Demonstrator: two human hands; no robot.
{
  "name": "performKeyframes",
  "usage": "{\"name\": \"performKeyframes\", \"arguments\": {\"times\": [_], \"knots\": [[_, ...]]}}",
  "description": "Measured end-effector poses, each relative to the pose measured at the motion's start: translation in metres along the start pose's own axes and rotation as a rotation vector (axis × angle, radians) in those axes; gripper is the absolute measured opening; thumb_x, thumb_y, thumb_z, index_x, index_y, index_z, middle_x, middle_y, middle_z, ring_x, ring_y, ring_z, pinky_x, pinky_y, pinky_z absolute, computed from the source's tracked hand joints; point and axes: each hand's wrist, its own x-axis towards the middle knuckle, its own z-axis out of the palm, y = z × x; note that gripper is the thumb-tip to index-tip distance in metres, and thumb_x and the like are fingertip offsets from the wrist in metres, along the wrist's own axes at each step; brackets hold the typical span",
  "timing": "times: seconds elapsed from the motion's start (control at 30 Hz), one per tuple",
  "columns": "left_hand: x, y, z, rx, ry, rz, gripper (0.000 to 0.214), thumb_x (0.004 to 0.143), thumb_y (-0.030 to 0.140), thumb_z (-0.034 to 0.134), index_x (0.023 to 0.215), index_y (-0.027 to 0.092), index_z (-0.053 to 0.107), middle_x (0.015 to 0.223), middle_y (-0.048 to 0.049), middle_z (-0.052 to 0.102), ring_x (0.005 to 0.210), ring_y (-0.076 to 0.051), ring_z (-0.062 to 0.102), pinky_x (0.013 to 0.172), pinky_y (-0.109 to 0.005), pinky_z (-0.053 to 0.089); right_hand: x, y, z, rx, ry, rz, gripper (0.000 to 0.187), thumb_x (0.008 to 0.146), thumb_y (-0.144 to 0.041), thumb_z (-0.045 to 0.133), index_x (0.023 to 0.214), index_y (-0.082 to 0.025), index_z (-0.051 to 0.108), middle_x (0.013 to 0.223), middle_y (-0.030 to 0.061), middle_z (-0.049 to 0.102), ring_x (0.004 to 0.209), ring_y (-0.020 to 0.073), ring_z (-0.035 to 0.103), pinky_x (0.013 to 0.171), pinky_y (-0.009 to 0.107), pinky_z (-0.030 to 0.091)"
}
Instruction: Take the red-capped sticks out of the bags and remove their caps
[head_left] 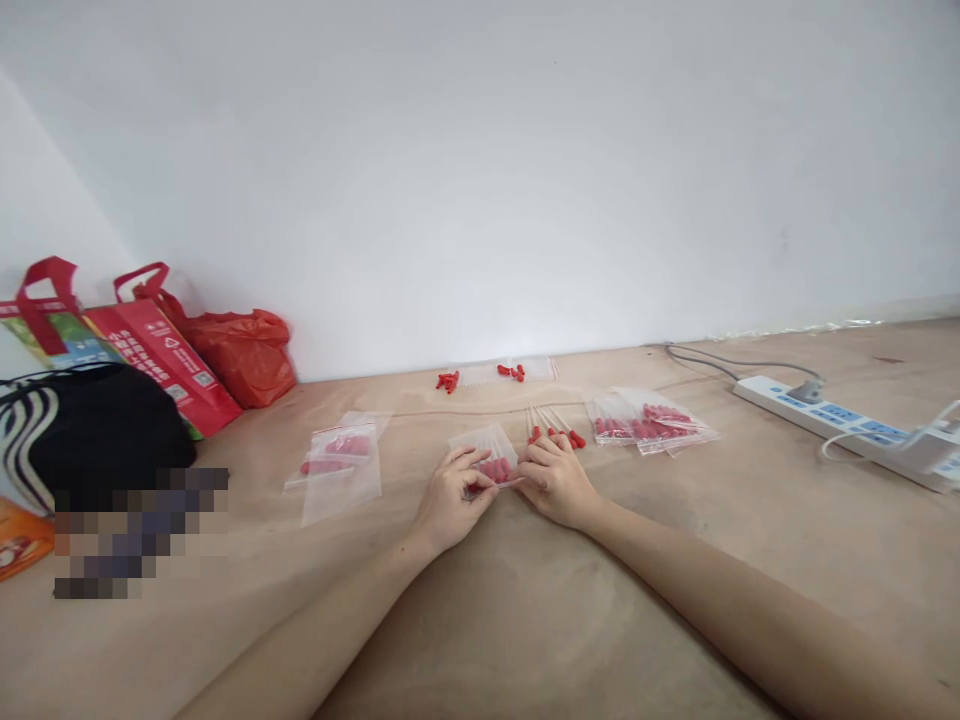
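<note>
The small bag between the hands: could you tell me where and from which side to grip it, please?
Probably its near edge, pinched from both ends. The bag lies flat and limp on the table, red pieces bunched inside, so only thin film edges offer a pinch; the left hand pinches there, the right hand touches its right end.

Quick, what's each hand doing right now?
Left hand: closed on the small clear bag of red pieces.
Right hand: touching that bag; grip cannot be told.

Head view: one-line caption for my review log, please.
Left hand pinches and right hand steadies a small clear bag of red pieces on a wooden table, more filled bags alongside.
</note>
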Motion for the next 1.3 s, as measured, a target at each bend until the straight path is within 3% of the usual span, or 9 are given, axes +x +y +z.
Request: {"name": "performKeyframes", "arguments": {"times": [0.17,0.27,0.43,0.6,0.73,0.9,1.1,1.3], "knots": [[0.001,0.0,-0.001,-0.136,-0.023,-0.197,0.003,0.064,0.018,0.066,0.062,0.02,0.068,0.106,-0.0086,0.062,0.11,-0.024,0.048,0.093,-0.047,0.038,0.001,-0.004,-0.004,-0.012,0.04,-0.046,0.013,0.078,-0.015,0.05,0.071,-0.019,0.06,0.077,0.0007,0.058,0.075,0.0129,0.043,0.071,0.03,0.024],[0.001,-0.002,0.0,-0.184,-0.031,-0.241,0.001,0.063,0.019,0.067,0.062,0.02,0.068,0.106,-0.0099,0.062,0.111,-0.026,0.048,0.093,-0.049,0.037,0.002,-0.006,-0.006,-0.028,0.046,-0.092,0.018,0.08,-0.016,0.047,0.072,-0.022,0.061,0.078,0.0004,0.058,0.074,0.0128,0.043,0.073,0.03,0.025],[0.001,-0.002,0.0,-0.206,-0.021,-0.242,0.002,0.062,0.018,0.067,0.061,0.02,0.067,0.103,-0.0092,0.063,0.109,-0.026,0.05,0.092,-0.049,0.039,0.001,-0.005,-0.006,-0.057,0.037,-0.085,0.016,0.08,-0.021,0.051,0.077,-0.028,0.065,0.081,0.0001,0.058,0.078,0.014,0.044,0.074,0.032,0.024],[0.001,0.001,-0.001,-0.169,-0.04,-0.222,0.006,0.066,0.024,0.065,0.062,0.019,0.066,0.108,-0.0092,0.061,0.106,-0.024,0.052,0.092,-0.045,0.04,0.001,-0.005,-0.004,-0.029,0.068,-0.128,0.019,0.08,-0.02,0.05,0.073,-0.027,0.066,0.078,-0.0004,0.059,0.075,0.0132,0.044,0.073,0.032,0.025],[0.002,0.005,-0.003,-0.073,-0.036,-0.062,0.009,0.071,0.027,0.061,0.068,0.021,0.067,0.108,-0.0076,0.061,0.108,-0.023,0.051,0.092,-0.044,0.041,0.002,-0.006,-0.005,-0.012,0.068,-0.167,0.02,0.081,-0.019,0.048,0.075,-0.026,0.066,0.076,0.0004,0.059,0.074,0.0132,0.044,0.072,0.031,0.026],[0.002,0.006,-0.001,0.034,-0.07,0.128,0.012,0.075,0.021,0.054,0.066,0.019,0.061,0.108,-0.0066,0.062,0.116,-0.025,0.044,0.099,-0.05,0.03,0.003,-0.006,-0.005,0.003,0.044,-0.195,0.019,0.08,-0.019,0.049,0.074,-0.025,0.066,0.077,0.0018,0.058,0.075,0.0136,0.043,0.07,0.03,0.028],[0.001,0.004,0.005,-0.064,-0.106,0.087,0.011,0.082,0.018,0.039,0.074,0.019,0.046,0.098,-0.0097,0.064,0.111,-0.02,0.049,0.096,-0.042,0.038,0.004,-0.011,-0.004,0.018,-0.011,-0.127,0.017,0.079,-0.018,0.052,0.07,-0.024,0.064,0.08,0.0008,0.059,0.08,0.0139,0.045,0.071,0.03,0.028],[0.001,0.003,0.003,-0.053,0.074,-0.116,0.008,0.083,0.021,0.034,0.08,0.02,0.041,0.106,-0.0106,0.06,0.103,-0.019,0.055,0.084,-0.038,0.046,0.006,-0.015,-0.006,0.017,-0.096,-0.075,0.014,0.077,-0.015,0.052,0.069,-0.022,0.062,0.093,0.0029,0.058,0.088,0.016,0.046,0.075,0.031,0.03]]}}
